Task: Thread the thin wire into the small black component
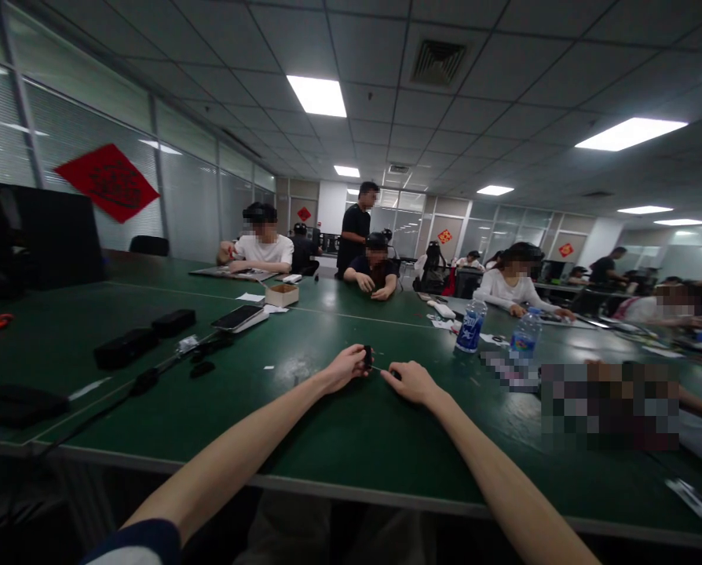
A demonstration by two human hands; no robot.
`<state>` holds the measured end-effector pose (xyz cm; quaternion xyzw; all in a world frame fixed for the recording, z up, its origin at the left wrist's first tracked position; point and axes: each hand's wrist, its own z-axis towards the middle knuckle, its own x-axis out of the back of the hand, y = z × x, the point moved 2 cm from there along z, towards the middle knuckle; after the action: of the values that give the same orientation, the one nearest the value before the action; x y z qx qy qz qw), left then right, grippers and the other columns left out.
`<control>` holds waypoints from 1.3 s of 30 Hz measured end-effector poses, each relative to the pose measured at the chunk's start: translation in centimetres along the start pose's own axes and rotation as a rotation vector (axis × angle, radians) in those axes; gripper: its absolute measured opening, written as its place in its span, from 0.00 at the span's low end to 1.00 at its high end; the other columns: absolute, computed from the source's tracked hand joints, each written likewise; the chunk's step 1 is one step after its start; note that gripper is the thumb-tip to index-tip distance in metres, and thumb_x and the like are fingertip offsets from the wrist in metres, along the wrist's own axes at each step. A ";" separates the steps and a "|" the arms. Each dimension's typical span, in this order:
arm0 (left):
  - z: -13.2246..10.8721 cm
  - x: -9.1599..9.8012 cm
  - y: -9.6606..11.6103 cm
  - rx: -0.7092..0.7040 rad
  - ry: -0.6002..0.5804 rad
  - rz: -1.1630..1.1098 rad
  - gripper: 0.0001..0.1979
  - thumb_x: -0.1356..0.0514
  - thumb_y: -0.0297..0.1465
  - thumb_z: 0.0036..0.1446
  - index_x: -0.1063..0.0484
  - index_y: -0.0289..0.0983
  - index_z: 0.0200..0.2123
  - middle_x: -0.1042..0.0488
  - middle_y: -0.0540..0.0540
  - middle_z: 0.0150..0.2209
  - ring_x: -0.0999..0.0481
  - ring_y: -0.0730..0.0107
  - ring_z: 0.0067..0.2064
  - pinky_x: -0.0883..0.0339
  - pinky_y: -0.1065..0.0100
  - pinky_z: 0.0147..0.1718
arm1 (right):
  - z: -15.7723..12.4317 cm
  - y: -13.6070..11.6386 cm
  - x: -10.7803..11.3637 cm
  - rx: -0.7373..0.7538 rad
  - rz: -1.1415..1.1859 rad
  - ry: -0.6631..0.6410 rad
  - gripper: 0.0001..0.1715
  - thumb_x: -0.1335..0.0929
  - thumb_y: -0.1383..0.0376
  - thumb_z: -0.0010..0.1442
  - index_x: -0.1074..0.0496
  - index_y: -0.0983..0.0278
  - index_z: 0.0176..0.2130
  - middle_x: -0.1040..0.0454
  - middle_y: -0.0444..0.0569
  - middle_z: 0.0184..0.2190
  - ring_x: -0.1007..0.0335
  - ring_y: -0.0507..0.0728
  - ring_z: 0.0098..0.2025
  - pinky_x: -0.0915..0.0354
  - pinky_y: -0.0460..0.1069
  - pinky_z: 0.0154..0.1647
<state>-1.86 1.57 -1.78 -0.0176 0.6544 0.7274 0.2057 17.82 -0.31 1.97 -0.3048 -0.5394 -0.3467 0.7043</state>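
Observation:
Over the green table, my left hand (pixel 349 369) has its fingers closed round a small black block-like piece (pixel 367 356), held upright; its exact kind is too small to tell. My right hand (pixel 413 383) lies low at the tabletop, closed on a small screwdriver (pixel 396 375) with a dark handle. Its thin metal shaft points left toward the black piece. Whether the tip touches that piece I cannot tell. My fingers hide most of the handle.
On the left of the green table (pixel 327 447) lie black boxes (pixel 126 347), a phone-like device (pixel 237 317) and a cable. A small cardboard box (pixel 281 295) stands farther back. Water bottles (pixel 470 326) stand on the right. Several people sit around the table.

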 end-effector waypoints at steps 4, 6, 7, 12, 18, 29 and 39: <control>-0.3 -0.3 0.2 -0.015 -0.007 0.055 0.14 0.41 0.34 0.56 0.33 0.35 0.45 0.28 0.41 0.40 0.27 0.74 0.32 0.34 0.71 0.30 | 0.1 0.1 -0.1 -0.007 -0.019 0.003 0.33 0.48 0.43 0.62 0.27 0.60 0.38 0.25 0.50 0.32 0.31 0.56 0.35 0.43 0.46 0.32; -0.5 -0.4 0.3 -0.024 -0.028 0.068 0.15 0.40 0.34 0.56 0.32 0.35 0.46 0.28 0.41 0.40 0.27 0.74 0.33 0.34 0.70 0.31 | 0.1 0.1 -0.2 -0.013 -0.027 0.003 0.34 0.48 0.42 0.62 0.27 0.60 0.38 0.25 0.51 0.32 0.30 0.57 0.36 0.43 0.46 0.33; -0.6 -0.4 0.4 -0.027 -0.042 0.069 0.16 0.40 0.34 0.55 0.32 0.35 0.47 0.28 0.40 0.41 0.27 0.73 0.34 0.33 0.70 0.31 | 0.1 0.1 -0.2 -0.017 -0.031 0.000 0.34 0.48 0.42 0.62 0.27 0.60 0.38 0.25 0.51 0.32 0.30 0.57 0.36 0.43 0.46 0.33; -0.7 -0.5 0.5 -0.036 -0.064 0.072 0.18 0.39 0.34 0.54 0.32 0.34 0.48 0.29 0.39 0.42 0.28 0.71 0.36 0.33 0.69 0.32 | 0.0 -0.1 0.0 -0.046 -0.042 -0.015 0.34 0.48 0.41 0.62 0.27 0.60 0.39 0.25 0.51 0.34 0.30 0.57 0.37 0.42 0.47 0.35; -0.6 -0.5 0.1 -0.061 -0.021 0.082 0.18 0.38 0.34 0.53 0.31 0.34 0.46 0.30 0.41 0.39 0.28 0.73 0.35 0.33 0.70 0.32 | -0.2 -0.1 0.3 -0.022 -0.024 0.002 0.34 0.49 0.42 0.62 0.27 0.60 0.39 0.25 0.51 0.34 0.31 0.57 0.37 0.42 0.47 0.35; -0.6 -0.5 0.3 -0.054 0.028 0.077 0.16 0.37 0.33 0.52 0.31 0.32 0.43 0.31 0.43 0.36 0.30 0.75 0.33 0.34 0.70 0.31 | -0.1 0.0 0.3 -0.034 -0.016 -0.004 0.35 0.48 0.42 0.62 0.26 0.60 0.38 0.25 0.50 0.33 0.30 0.56 0.35 0.41 0.46 0.34; -0.9 -0.6 0.5 -0.049 0.019 0.110 0.16 0.34 0.31 0.48 0.31 0.32 0.40 0.30 0.42 0.37 0.30 0.74 0.34 0.35 0.70 0.32 | -0.1 0.5 0.2 -0.042 -0.020 -0.035 0.34 0.47 0.41 0.61 0.26 0.59 0.39 0.25 0.51 0.35 0.30 0.57 0.38 0.40 0.47 0.37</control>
<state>-1.72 0.55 -1.25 0.0068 0.6384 0.7531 0.1587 18.28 -0.14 2.16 -0.3201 -0.5470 -0.3598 0.6847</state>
